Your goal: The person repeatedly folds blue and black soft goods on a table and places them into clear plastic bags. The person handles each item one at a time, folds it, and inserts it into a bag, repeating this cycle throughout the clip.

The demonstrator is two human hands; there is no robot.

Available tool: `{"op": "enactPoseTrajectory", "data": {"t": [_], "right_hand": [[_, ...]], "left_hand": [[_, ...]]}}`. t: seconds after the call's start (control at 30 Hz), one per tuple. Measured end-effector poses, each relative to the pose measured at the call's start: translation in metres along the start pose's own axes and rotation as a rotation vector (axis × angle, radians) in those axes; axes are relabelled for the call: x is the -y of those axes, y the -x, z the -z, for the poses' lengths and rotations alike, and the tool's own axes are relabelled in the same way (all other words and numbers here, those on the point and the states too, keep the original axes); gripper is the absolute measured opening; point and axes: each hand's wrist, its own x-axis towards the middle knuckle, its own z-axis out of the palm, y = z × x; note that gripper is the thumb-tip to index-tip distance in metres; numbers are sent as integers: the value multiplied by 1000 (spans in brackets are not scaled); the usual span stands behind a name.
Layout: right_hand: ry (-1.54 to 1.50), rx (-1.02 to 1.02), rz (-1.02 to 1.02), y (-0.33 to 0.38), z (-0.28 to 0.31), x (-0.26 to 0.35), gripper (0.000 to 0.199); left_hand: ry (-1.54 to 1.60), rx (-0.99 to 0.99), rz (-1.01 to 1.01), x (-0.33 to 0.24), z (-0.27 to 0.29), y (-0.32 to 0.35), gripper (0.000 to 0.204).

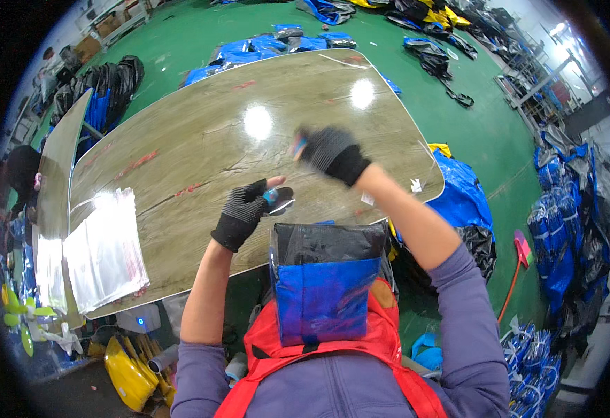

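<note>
My left hand [242,209], in a black knit glove with bare fingertips, is above the table near its front edge. Its fingers are curled round a small dark piece with a white edge, too small to name. My right hand [336,155], gloved the same way, is farther out over the middle of the table. Motion smears its fingers, so I cannot tell what they hold. Between my forearms a folded blue and black package [329,292] in clear plastic leans against my red apron [266,334], its top edge at the table's front.
The wood-patterned table [200,153] carries a stack of clear plastic bags [106,251] at left. White scraps [415,185] lie at its right. Blue packages [249,49] lie beyond the far edge. A green fan [26,313] is at lower left, and a red dustpan [522,249] at right.
</note>
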Motion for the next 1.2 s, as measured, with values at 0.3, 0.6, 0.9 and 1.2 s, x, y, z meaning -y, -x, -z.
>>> {"op": "enactPoseTrajectory", "data": {"t": [0.3,0.6,0.9,1.2], "right_hand": [[-1021,-373,-649,109,61,-65,29],[-1055,-14,-43,197,-8,-31,40],[-197,-285,80,199,48,26,49],[-249,-508,-534,293,-160,-60,66]], "left_hand": [[-283,-26,236,-27,33,-2,44],[-424,215,-90,-13,19,63,36],[-1167,-161,-224,-49,-11,62,35],[-162,-287,192,85,-31,102,68]]}}
